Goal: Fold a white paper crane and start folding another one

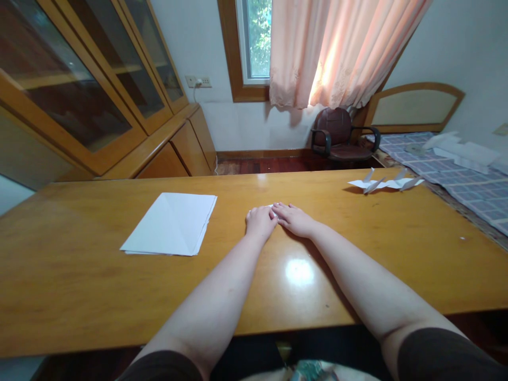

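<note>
Both my hands meet near the middle of the wooden table (246, 296), over a small piece of folded white paper (272, 206) that they mostly cover. My left hand (261, 222) has its fingers bent down around the paper, with the thumb towards the right hand. Flat across the paper and the tabletop lies my right hand (294, 218), its fingers stretched out and touching the left thumb. How the paper is folded under them is hidden.
A stack of square white paper sheets (170, 222) lies to the left. Folded paper cranes (373, 183) stand at the far right. Beyond the table are a glass-door cabinet (107, 106), an office chair (337, 135) and a bed (448, 159) with papers on it.
</note>
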Tool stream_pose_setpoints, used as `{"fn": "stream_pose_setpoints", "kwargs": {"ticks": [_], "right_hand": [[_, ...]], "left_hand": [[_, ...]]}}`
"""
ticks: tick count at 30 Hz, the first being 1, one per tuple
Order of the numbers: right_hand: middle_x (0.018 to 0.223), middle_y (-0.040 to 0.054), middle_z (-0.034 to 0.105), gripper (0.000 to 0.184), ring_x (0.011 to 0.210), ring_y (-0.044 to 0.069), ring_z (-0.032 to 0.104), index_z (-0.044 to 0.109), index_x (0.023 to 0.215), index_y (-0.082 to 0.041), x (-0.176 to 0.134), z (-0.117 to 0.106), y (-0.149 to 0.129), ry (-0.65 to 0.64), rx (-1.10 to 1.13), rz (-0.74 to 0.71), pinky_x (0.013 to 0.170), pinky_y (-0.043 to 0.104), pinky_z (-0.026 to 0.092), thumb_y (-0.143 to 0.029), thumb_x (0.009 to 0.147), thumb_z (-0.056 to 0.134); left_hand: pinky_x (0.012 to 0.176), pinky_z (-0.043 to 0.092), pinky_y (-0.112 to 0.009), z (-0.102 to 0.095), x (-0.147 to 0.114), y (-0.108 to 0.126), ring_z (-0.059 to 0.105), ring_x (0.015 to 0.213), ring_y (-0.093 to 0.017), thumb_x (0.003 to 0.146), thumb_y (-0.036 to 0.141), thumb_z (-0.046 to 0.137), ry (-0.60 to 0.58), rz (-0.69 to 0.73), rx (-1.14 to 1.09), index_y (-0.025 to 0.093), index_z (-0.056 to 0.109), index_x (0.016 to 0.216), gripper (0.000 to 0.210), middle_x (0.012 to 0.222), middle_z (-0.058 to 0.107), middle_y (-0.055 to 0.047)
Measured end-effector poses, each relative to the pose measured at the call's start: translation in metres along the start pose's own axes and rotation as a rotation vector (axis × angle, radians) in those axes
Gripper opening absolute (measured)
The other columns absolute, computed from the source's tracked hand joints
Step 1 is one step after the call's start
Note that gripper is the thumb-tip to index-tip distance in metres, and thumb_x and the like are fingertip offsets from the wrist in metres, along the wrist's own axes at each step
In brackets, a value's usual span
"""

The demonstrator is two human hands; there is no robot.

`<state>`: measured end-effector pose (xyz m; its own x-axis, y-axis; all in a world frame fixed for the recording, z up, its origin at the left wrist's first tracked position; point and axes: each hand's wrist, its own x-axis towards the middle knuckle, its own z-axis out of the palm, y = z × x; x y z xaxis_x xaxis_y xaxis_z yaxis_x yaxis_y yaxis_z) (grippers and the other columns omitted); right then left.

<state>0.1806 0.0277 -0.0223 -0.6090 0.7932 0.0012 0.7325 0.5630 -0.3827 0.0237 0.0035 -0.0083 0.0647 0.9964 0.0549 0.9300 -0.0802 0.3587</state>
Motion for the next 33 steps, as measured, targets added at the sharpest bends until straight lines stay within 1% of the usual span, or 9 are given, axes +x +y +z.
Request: {"fn": "stream_pose_setpoints", "kwargs": {"ticks": [4, 13, 20, 22, 25, 27, 29, 31, 33], "right_hand": [[0.147, 0.0084, 0.032, 0.053, 0.137, 0.023, 0.027, 0.034, 0.142, -0.022, 0.002, 0.003, 0.004, 0.003, -0.013, -0.009, 0.11, 0.048, 0.022, -0.037, 0.091, 0.041], [0.148, 0.0071, 0.031, 0.055, 0.137, 0.023, 0.026, 0.034, 0.142, -0.023, 0.004, 0.003, 0.004, -0.01, -0.006, -0.005, 0.111, 0.047, 0.021, -0.031, 0.088, 0.046], [0.148, 0.0062, 0.03, 0.056, 0.137, 0.023, 0.026, 0.033, 0.142, -0.025, 0.002, 0.001, 0.001, -0.009, 0.0, 0.002, 0.111, 0.047, 0.021, -0.029, 0.088, 0.046], [0.148, 0.0061, 0.031, 0.055, 0.136, 0.023, 0.027, 0.034, 0.142, -0.025, 0.001, 0.0, 0.001, 0.003, -0.004, -0.004, 0.11, 0.047, 0.022, -0.028, 0.088, 0.046], [0.144, 0.006, 0.038, 0.05, 0.134, 0.023, 0.033, 0.039, 0.139, -0.024, 0.001, -0.002, 0.001, 0.055, 0.005, -0.022, 0.108, 0.045, 0.027, -0.028, 0.089, 0.045], [0.138, 0.0059, 0.047, 0.044, 0.129, 0.021, 0.041, 0.047, 0.133, -0.023, 0.001, -0.003, 0.003, 0.109, 0.033, -0.049, 0.105, 0.04, 0.032, -0.028, 0.09, 0.044], [0.129, 0.0054, 0.056, 0.039, 0.123, 0.019, 0.048, 0.054, 0.126, -0.022, 0.002, -0.004, 0.004, 0.151, 0.06, -0.085, 0.103, 0.034, 0.035, -0.027, 0.09, 0.044], [0.125, 0.0054, 0.06, 0.036, 0.12, 0.018, 0.05, 0.058, 0.122, -0.021, 0.003, -0.004, 0.005, 0.17, 0.059, -0.102, 0.102, 0.032, 0.035, -0.025, 0.088, 0.046], [0.126, 0.0078, 0.058, 0.036, 0.12, 0.02, 0.05, 0.059, 0.12, -0.019, 0.003, -0.004, 0.005, 0.189, 0.015, -0.057, 0.103, 0.033, 0.034, -0.026, 0.086, 0.05]], "left_hand": [[0.082, 0.038, -0.034, 0.0, 0.0, -0.002, 0.054, 0.089, -0.021, 0.078, 0.034, 0.055, 0.013, -0.026, -0.002, 0.024, 0.063, 0.074, 0.014, 0.088, 0.067, -0.002], [0.081, 0.039, -0.036, 0.0, 0.002, -0.012, 0.052, 0.095, -0.025, 0.076, 0.031, 0.053, 0.041, -0.097, 0.029, 0.024, 0.062, 0.073, 0.012, 0.093, 0.065, -0.003], [0.082, 0.04, -0.043, -0.01, 0.003, -0.028, 0.052, 0.1, -0.031, 0.078, 0.028, 0.047, 0.025, -0.249, 0.121, 0.024, 0.064, 0.084, 0.019, 0.099, 0.065, -0.007], [0.082, 0.04, -0.043, -0.013, 0.003, -0.032, 0.052, 0.101, -0.031, 0.079, 0.027, 0.045, 0.038, -0.288, 0.137, 0.022, 0.064, 0.086, 0.021, 0.1, 0.064, -0.009], [0.082, 0.041, -0.042, -0.015, 0.002, -0.033, 0.053, 0.101, -0.031, 0.083, 0.028, 0.041, 0.13, -0.329, 0.138, 0.02, 0.063, 0.09, 0.024, 0.101, 0.064, -0.012], [0.084, 0.041, -0.041, -0.014, 0.001, -0.031, 0.053, 0.102, -0.029, 0.084, 0.03, 0.041, 0.216, -0.305, 0.105, 0.02, 0.061, 0.094, 0.024, 0.103, 0.063, -0.011], [0.086, 0.041, -0.039, -0.013, 0.0, -0.027, 0.053, 0.104, -0.028, 0.085, 0.033, 0.042, 0.27, -0.274, 0.05, 0.02, 0.058, 0.099, 0.025, 0.106, 0.062, -0.01], [0.087, 0.041, -0.037, -0.013, 0.0, -0.025, 0.053, 0.105, -0.026, 0.087, 0.034, 0.04, 0.272, -0.275, -0.009, 0.02, 0.056, 0.105, 0.028, 0.109, 0.061, -0.01], [0.088, 0.04, -0.036, -0.013, 0.001, -0.024, 0.054, 0.105, -0.025, 0.089, 0.033, 0.036, 0.247, -0.285, -0.057, 0.019, 0.053, 0.111, 0.032, 0.112, 0.061, -0.01]]}}
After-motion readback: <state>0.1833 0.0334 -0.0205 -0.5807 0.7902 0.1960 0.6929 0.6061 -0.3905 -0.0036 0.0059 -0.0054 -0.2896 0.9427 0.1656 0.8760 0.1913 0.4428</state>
